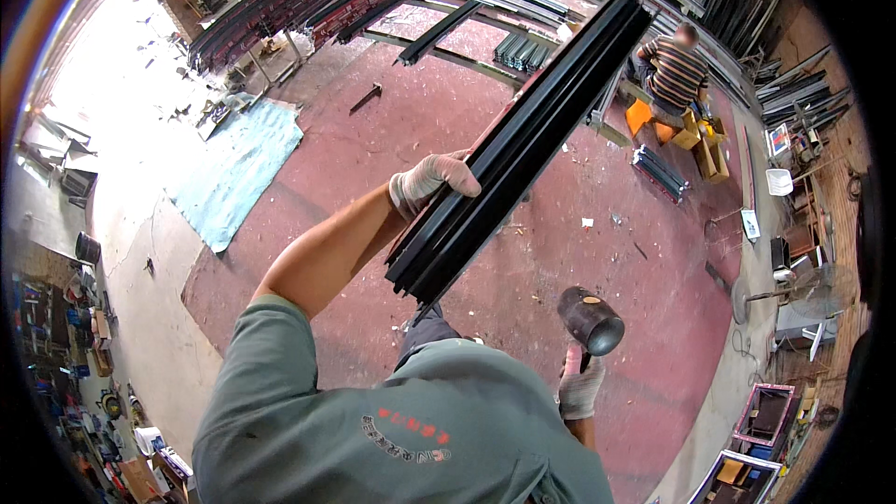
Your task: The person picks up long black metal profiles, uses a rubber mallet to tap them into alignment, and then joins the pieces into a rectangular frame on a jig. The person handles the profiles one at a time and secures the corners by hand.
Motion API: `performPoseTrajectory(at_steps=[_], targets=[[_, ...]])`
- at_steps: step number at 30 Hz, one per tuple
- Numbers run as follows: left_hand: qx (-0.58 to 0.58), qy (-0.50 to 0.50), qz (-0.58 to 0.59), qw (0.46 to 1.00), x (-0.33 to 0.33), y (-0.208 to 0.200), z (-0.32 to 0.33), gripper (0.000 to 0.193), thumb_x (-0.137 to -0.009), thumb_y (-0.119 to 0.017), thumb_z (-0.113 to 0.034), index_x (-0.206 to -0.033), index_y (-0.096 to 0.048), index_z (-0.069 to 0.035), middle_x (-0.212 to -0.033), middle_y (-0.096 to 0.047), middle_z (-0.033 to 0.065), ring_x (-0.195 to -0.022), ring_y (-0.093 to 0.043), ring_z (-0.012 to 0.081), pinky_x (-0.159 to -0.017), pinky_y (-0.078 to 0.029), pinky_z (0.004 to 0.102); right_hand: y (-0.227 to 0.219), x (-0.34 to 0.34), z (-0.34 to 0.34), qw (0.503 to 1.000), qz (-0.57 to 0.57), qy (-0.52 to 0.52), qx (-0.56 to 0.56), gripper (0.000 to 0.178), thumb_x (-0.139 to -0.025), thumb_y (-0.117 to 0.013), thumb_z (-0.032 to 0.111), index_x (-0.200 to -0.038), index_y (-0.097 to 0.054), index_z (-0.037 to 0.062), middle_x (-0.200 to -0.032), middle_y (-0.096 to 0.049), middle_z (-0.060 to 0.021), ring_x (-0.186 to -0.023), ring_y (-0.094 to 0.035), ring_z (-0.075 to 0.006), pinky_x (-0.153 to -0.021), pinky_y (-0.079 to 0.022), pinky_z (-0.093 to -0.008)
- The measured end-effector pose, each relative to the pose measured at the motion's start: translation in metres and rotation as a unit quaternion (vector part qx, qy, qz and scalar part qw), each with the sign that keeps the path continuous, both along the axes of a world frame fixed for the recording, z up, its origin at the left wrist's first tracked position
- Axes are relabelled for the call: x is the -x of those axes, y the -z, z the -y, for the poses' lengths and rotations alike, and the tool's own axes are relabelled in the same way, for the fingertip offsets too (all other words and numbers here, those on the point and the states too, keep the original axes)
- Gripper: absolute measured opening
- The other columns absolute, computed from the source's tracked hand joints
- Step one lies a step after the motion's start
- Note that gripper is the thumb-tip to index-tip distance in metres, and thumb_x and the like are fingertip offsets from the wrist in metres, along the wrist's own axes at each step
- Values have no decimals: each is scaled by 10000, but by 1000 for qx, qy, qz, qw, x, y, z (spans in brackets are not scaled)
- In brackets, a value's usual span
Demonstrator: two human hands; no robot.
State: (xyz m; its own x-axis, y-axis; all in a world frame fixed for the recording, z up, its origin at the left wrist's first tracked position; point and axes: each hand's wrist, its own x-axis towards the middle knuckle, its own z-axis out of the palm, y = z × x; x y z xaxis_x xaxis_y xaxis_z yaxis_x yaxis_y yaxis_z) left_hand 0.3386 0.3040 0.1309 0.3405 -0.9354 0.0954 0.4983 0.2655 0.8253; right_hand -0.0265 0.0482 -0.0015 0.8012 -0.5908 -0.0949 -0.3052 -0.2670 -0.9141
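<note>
My left hand (434, 183), in a white work glove, is closed round a long black metal profile (518, 149). The profile is held up at a slant, its near end in front of my chest and its far end toward the upper right. It has several lengthwise grooves. My gloved right hand (581, 383) grips the handle of a black rubber mallet (592, 321) low on my right side. The mallet's head is raised above the hand and stands apart from the profile. Most of the handle is hidden by my fingers.
Stacks of dark profiles (271, 14) lie at the far left. A light blue sheet (238, 173) covers floor at left, and a hammer (366, 98) lies beyond. A person in a striped shirt (677, 75) sits at far right by cardboard boxes (711, 154). A standing fan (807, 294) is at right.
</note>
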Motion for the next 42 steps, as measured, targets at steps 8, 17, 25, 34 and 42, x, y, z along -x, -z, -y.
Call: performPoseTrajectory(at_steps=[8, 17, 25, 34, 42], targets=[[-95, -115, 97, 984, -25, -46, 1, 795, -744, -810, -191, -1455, -505, -10, -1203, -691, 125, -1003, -708, 189, -835, -589, 299, -12, -1, 1, 994, -92, -37, 54, 285, -992, -632, 192, -1182, -662, -18, -1021, -726, -123, -908, -648, -162, -792, -515, -326], [-163, -118, 150, 968, -18, -17, 4, 532, -712, -788, -107, -1219, -639, -46, -982, -682, 36, -834, -668, 125, -801, -565, 267, -17, -28, 9, 982, 146, -122, 9, 425, -1004, -660, 300, -1296, -596, -3, -1108, -675, -67, -999, -626, -158, -867, -500, -308], [-232, -90, 208, 946, 19, -10, 20, 638, -696, -825, -94, -1297, -614, -43, -970, -663, 10, -807, -622, 111, -741, -537, 273, -104, -69, -25, 960, 174, -209, 60, 467, -864, -752, 148, -1287, -611, 8, -1148, -709, -135, -1022, -704, -232, -879, -558, -342], [-238, -104, 288, 922, 47, 11, 21, 762, -709, -812, -119, -1425, -554, -73, -1037, -669, 35, -885, -619, 141, -813, -549, 300, -138, -89, -33, 939, 130, -244, 203, 321, -842, -629, 69, -1154, -663, 2, -855, -712, -141, -784, -712, -296, -730, -560, -377], [-223, -89, 308, 920, 66, -1, 29, 775, -707, -790, -98, -1439, -539, -60, -1051, -671, 37, -950, -613, 142, -890, -523, 302, -102, -88, -23, 961, 37, -204, 185, 413, -848, -651, 47, -1255, -623, -10, -912, -694, -261, -835, -757, -295, -691, -567, -386]])
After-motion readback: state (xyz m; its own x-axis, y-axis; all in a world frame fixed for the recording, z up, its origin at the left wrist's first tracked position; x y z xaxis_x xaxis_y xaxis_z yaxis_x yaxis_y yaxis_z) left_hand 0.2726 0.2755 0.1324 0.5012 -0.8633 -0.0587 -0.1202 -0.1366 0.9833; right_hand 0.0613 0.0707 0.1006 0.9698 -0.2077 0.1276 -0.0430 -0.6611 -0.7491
